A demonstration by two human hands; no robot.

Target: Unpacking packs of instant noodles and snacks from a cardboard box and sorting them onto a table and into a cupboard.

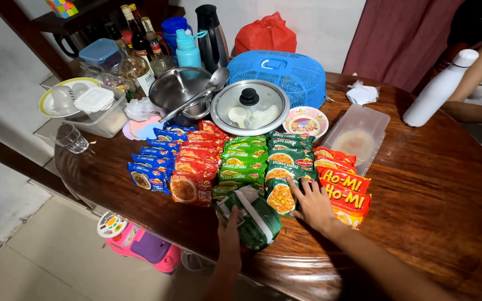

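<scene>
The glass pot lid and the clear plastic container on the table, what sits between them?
In the head view, a small floral bowl sits between the glass pot lid and the clear plastic container.

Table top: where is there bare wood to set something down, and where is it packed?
Bare wood lies on the table right of the red packets, below the clear tray, and at the left edge around the glass. The noodle rows under the right hand and the cookware behind, around the glass lid, are crowded.
</scene>
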